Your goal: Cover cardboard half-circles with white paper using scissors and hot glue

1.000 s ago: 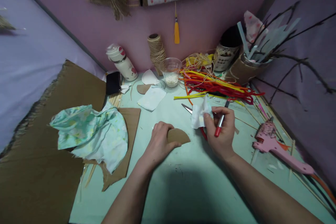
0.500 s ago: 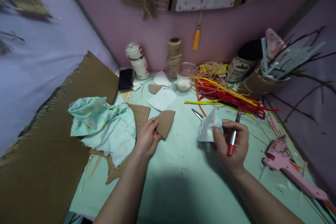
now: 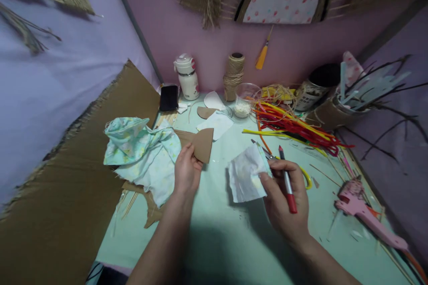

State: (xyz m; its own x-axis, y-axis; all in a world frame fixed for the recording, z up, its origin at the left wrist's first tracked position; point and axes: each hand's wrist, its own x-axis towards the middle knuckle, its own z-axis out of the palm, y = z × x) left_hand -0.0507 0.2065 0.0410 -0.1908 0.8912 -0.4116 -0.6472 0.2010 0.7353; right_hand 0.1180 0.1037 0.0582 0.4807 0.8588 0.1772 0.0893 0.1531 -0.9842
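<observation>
My left hand is closed on a curved piece of brown cardboard, thumb on its near face. Between the thumb and fingers of my right hand is a small pale fabric piece, its underside whitish and its edge light green. A red and silver pen also rests among the fingers of that hand. Behind the right hand, partly covered, lie scissors with a yellow handle. Crumpled green floral fabric lies left of my left hand, over flat cardboard.
A large cardboard sheet leans at the left. Toward the back stand a white bottle, a twine spool and a clear cup. Red and yellow pipe cleaners and a pink glue gun lie on the right.
My right hand has brought the fabric piece left and toward me, turning its pale side up. The cardboard piece has tilted more upright in my left hand. The yellow scissor handle now shows.
</observation>
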